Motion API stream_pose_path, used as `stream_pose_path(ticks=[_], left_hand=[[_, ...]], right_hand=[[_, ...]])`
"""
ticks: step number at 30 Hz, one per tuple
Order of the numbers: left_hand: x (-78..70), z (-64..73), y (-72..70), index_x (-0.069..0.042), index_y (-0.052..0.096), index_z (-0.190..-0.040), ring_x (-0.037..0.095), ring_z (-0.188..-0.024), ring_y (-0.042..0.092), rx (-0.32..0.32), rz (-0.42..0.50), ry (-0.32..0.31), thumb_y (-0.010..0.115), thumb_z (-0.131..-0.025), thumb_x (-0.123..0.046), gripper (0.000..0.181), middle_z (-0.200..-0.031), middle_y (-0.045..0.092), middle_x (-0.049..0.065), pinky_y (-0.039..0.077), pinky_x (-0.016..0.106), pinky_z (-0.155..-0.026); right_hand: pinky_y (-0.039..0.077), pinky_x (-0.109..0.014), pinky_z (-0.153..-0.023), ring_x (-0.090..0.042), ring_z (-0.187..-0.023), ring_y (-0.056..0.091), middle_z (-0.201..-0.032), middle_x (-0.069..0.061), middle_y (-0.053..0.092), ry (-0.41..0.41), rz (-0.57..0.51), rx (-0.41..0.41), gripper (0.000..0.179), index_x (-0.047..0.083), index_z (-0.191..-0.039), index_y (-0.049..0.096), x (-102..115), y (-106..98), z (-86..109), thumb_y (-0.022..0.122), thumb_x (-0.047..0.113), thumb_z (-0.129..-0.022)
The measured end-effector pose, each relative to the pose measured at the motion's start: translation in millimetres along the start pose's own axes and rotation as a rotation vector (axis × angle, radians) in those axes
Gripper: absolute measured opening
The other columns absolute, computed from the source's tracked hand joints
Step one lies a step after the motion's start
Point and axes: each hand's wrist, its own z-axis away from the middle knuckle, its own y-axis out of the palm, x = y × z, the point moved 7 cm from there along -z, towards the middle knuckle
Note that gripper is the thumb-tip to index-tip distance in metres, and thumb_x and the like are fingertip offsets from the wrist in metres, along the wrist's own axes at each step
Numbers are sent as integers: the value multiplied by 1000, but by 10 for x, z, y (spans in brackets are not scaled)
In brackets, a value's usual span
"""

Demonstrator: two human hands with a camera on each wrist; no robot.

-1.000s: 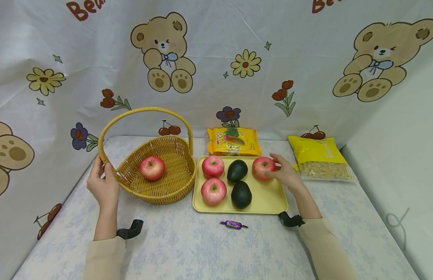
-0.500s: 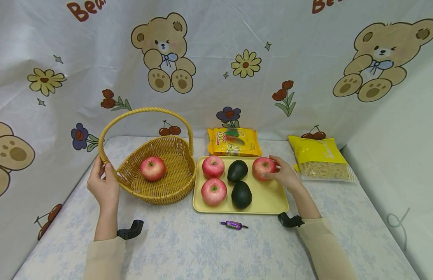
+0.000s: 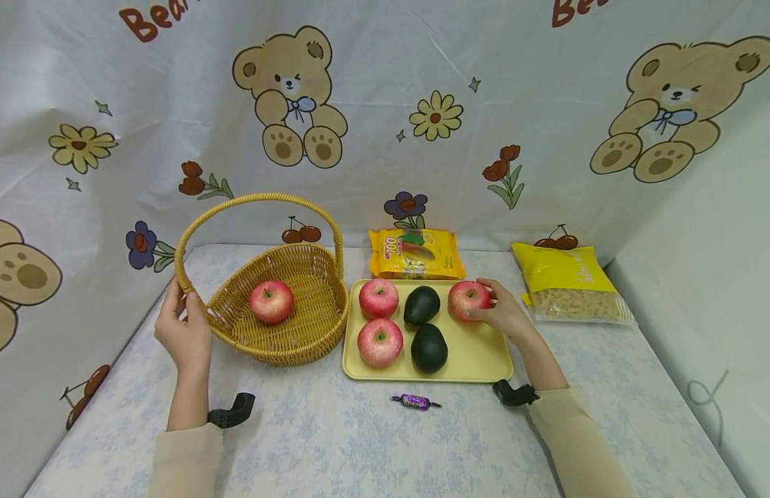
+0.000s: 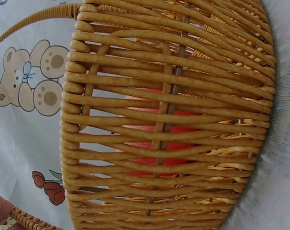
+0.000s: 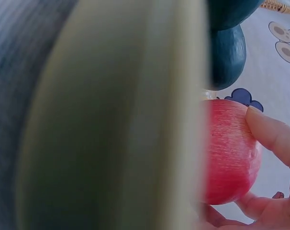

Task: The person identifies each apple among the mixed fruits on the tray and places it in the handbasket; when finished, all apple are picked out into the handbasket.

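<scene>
Head view: left hand (image 3: 184, 328) is gripping the wicker basket (image 3: 297, 351) at the foot of its handle (image 3: 260, 198); one apple (image 3: 272, 301) is sitting inside. Right hand (image 3: 508, 315) is holding another apple (image 3: 468, 299) between thumb and fingers, at the right end of the yellow tray (image 3: 478, 360). Two more apples (image 3: 380, 342) and two avocados (image 3: 429, 348) are sharing the tray. A purple candy (image 3: 416, 402) is lying on the desk (image 3: 360, 449) in front.
</scene>
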Motion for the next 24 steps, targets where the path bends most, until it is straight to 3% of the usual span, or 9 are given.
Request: stream_pose_path(ticks=[24], left_hand=[[1,2,-2,-23,51,-143,8,-113,59,11,-7,-33,47,-103,-21,41,-139,59,2,46,15,-81]], right_hand=[[42,-52,-104,-39,-124,42,-146,-25,38,5,24,-44,81,9,-151,30,-40,-5,-17,75,17,-84]])
